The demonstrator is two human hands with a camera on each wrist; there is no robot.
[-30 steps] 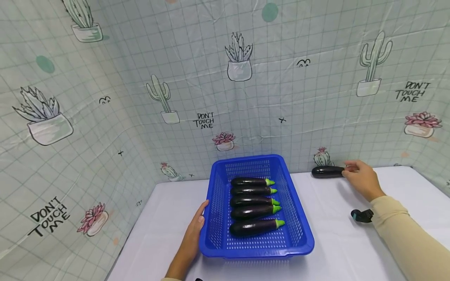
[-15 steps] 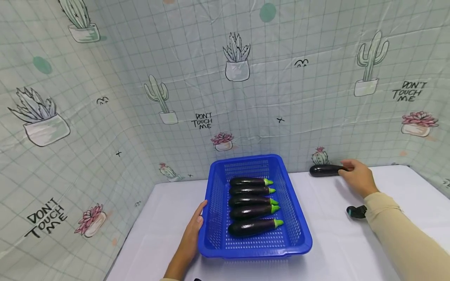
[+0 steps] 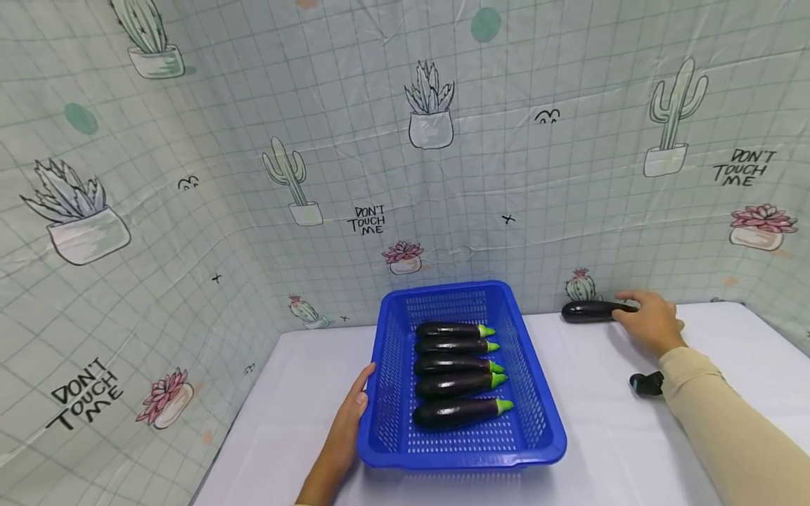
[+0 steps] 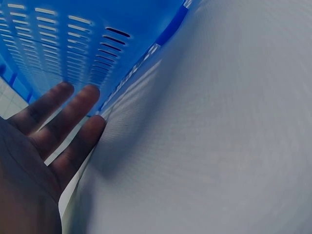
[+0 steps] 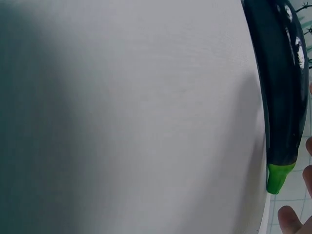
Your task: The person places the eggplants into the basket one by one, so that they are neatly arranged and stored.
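A dark glossy eggplant (image 3: 588, 312) lies on the white table near the back wall, right of the basket. My right hand (image 3: 653, 322) is around its stem end with the fingers spread. In the right wrist view, the eggplant (image 5: 282, 87) shows its green stem, and the fingertips (image 5: 289, 218) at the right edge look apart from it. My left hand (image 3: 344, 425) rests its fingers against the left side of a blue perforated basket (image 3: 462, 460). Seen from the left wrist, those fingers (image 4: 80, 105) are nearly straight along the basket wall.
Several eggplants (image 3: 458, 385) lie in a column inside the basket, green stems to the right. A small black object (image 3: 645, 384) shows by the right sleeve. Cactus-print cloth (image 3: 474, 176) covers the walls behind and left of the white table (image 3: 285, 422).
My right hand has turned slightly at the stem end, so more of the eggplant's neck shows. That eggplant, the left hand and the basket stay in place; the head view shifts a little.
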